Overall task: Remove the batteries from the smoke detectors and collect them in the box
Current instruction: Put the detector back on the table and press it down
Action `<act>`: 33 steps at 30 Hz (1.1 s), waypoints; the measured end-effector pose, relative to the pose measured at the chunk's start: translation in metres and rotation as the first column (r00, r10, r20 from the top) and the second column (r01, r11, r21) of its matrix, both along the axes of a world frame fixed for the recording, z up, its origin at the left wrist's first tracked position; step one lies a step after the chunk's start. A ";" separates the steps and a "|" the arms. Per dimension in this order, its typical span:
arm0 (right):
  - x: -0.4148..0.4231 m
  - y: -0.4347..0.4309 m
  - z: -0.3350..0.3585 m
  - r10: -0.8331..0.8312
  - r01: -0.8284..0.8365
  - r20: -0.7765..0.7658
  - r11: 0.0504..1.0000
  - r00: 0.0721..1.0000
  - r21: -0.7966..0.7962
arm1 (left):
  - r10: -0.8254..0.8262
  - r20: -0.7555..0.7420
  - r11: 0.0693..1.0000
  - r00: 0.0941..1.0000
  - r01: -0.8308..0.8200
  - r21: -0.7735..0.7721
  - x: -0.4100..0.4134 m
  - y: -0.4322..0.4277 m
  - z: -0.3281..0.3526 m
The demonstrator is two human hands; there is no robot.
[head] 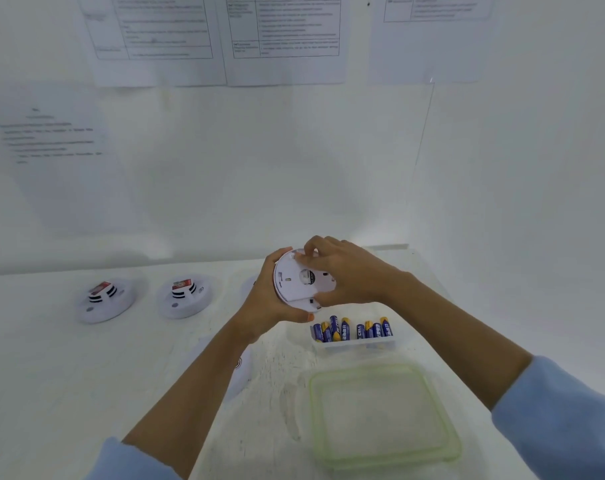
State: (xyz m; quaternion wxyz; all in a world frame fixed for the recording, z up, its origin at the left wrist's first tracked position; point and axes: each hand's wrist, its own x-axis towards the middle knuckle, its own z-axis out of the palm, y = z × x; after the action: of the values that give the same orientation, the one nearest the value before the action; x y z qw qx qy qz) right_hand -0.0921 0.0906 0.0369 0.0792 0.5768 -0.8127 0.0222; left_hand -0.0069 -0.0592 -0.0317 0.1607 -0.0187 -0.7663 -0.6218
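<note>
both hands hold one smoke detector [294, 284] up above the white table [52, 375], its flat back turned toward the camera and tilted a little to the left. the left hand [268, 303] grips it from the left and below, fingers curled round the far rim and the thumb lying along the bottom edge. the right hand [349, 275] comes over from the right, its fingers [315, 252] bent and bunched close together with the tips pressing on the upper part of the back, near a small tab; whether they pinch anything there cannot be told. just below the hands and slightly right sits a small clear box [356, 344], open on top, with several blue and yellow batteries [335, 327] inside, standing or leaning in two loose clusters, left and right, with a gap between them. nearer the camera lies a flat, pale green lid [386, 415], just in front of the box and not touching it, with nothing on it. at the left of the table, well apart from the hands, two other detectors [104, 299] rest side by side face up, each with a red label on its raised centre. a fourth detector [243, 374] lies under the left forearm, mostly hidden by it. light blue sleeves [567, 420] are pushed up both arms. printed sheets [283, 36] are stuck on the white wall behind, their text too blurred to read.
</note>
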 end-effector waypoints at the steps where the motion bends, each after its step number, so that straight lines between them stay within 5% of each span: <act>1: -0.001 0.000 -0.001 0.003 -0.003 0.016 1.000 1.000 0.001 | 0.001 0.004 1.000 1.000 -0.001 0.003 -0.001 -0.001 -0.001; 26: -0.008 -0.007 -0.029 0.038 0.110 0.468 0.952 0.883 -0.285 | 0.224 -0.108 0.970 0.969 -0.232 -0.071 -0.002 0.007 -0.004; 31: 0.012 -0.019 -0.026 0.100 0.199 0.723 0.927 0.683 -0.316 | 0.265 -0.102 0.877 0.959 -0.284 -0.388 0.000 0.003 0.009; 33: 0.023 -0.029 -0.030 0.137 0.267 0.783 0.893 0.607 -0.363 | 0.338 -0.138 0.854 0.931 -0.365 -0.370 0.009 0.001 0.008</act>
State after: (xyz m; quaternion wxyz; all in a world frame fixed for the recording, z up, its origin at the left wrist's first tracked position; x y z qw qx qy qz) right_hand -0.0690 0.0616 0.0071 -0.1579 0.4416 -0.7559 0.4567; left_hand 0.0024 -0.0586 -0.0239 0.2903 0.0689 -0.8590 -0.4160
